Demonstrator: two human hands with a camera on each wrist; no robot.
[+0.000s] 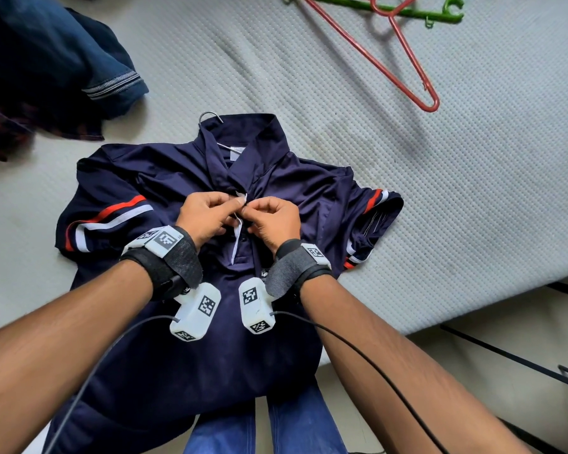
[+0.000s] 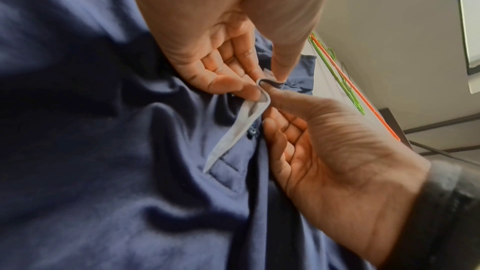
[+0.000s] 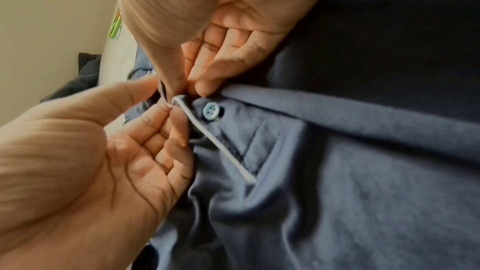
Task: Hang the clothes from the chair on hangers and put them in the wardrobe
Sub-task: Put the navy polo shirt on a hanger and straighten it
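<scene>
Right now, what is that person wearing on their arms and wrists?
No sleeves reach the forearms; both are bare. The left hand and the right hand each have a dark fabric strap round the wrist. Each strap carries white plastic boxes printed with black-and-white square codes. A thin black cable runs back from each box along the arm.

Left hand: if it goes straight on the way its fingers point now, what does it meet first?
Probably the right hand: the left hand points across the shirt placket, their fingertips almost touching there. How close they really are is unclear.
</scene>
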